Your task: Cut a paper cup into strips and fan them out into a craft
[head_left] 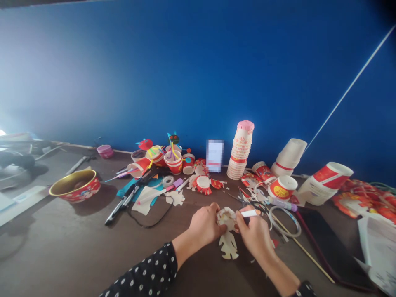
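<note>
Item 1: ruffled paper-cup piece (226, 218), cream paper, crimped edge, mid-table, between your hands. Left hand (204, 226): closed, fingers pinching the piece, dotted black sleeve (145, 272) at the forearm. Right hand (253, 238): closed too, against the piece, holding a white stick (249, 213), orange tip pointing away; glue stick or marker, can't tell.

Nearby, clock dirs from your hands: 6 o'clock, flat paper cut-out (229, 246), lobed edge, on the dark tabletop (62, 255). 1 o'clock, steel scissors (246, 197) and a red-and-white paper cup (283, 187). 4 o'clock, thin wooden skewer (305, 255). 12 o'clock, tall stack of nested paper cups (239, 152). 10 o'clock, clear tape roll (168, 180). 9–10 o'clock, gold-lined red bowl (76, 185), w/ blue wall (198, 74) behind all.
</note>
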Demonstrator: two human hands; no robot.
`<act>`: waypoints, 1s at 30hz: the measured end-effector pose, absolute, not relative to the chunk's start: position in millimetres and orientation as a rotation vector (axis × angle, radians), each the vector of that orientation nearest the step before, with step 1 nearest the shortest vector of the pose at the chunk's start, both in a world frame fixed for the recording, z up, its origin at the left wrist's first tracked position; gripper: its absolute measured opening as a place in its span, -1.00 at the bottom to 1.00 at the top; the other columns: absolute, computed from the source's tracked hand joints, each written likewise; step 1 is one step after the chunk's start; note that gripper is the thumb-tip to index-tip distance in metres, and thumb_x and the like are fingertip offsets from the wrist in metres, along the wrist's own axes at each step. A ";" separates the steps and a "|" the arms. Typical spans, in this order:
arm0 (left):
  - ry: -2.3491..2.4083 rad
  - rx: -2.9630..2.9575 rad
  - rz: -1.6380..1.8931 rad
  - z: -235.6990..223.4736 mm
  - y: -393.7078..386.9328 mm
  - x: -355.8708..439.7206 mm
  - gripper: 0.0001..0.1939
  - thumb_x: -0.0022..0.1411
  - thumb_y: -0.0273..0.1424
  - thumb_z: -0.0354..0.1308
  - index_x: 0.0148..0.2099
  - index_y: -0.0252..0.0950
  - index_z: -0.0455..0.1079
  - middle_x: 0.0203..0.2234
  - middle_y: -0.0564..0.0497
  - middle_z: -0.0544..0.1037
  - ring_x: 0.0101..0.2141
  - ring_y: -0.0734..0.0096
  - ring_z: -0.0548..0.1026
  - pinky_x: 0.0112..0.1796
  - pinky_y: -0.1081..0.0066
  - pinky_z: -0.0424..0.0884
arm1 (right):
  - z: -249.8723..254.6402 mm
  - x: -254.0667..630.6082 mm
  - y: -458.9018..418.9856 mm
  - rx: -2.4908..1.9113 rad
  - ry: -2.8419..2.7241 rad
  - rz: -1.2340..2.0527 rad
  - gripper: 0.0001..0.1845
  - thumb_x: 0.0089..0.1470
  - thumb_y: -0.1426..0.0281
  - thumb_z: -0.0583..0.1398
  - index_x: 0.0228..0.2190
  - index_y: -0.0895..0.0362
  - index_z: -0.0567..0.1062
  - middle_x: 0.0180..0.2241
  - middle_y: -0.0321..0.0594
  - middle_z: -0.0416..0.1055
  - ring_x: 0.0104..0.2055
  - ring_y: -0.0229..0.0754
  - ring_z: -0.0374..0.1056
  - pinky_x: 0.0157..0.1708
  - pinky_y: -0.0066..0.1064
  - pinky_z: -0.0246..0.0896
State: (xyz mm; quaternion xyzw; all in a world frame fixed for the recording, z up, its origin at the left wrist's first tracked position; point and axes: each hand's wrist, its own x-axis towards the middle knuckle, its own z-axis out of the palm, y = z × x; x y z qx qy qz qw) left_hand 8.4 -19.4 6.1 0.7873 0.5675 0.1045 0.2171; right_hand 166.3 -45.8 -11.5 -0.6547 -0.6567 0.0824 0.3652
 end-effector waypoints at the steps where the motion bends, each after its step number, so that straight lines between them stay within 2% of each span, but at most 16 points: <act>1: 1.572 2.180 0.288 6.4 -19.4 8.3 -0.64 -0.09 -0.22 0.13 -0.20 -0.23 0.24 -0.37 -0.02 0.50 -0.33 0.24 0.47 -0.41 0.45 0.27 | -11.9 166.3 -45.8 -1.681 -1.691 0.212 -0.74 0.06 0.22 -0.04 -0.51 0.09 0.30 -0.69 -0.26 0.38 -0.60 -0.14 0.38 -0.59 -0.44 0.14; 5: 1.570 2.182 0.268 7.6 -19.4 8.0 -0.64 -0.07 -0.23 0.13 -0.19 -0.23 0.24 -0.35 -0.02 0.50 -0.32 0.25 0.47 -0.40 0.46 0.28 | -13.6 166.0 -45.8 -1.661 -1.717 0.200 -0.73 0.07 0.22 -0.03 -0.49 0.10 0.32 -0.63 -0.21 0.41 -0.55 -0.13 0.40 -0.57 -0.43 0.15; 30: 1.568 2.167 0.307 6.1 -19.4 7.9 -0.61 -0.10 -0.22 0.14 -0.19 -0.23 0.26 -0.35 -0.02 0.51 -0.33 0.25 0.47 -0.41 0.45 0.27 | -14.4 168.2 -45.1 -1.659 -1.675 0.152 -0.76 0.05 0.24 -0.01 -0.54 0.09 0.29 -0.72 -0.29 0.34 -0.62 -0.17 0.35 -0.58 -0.47 0.15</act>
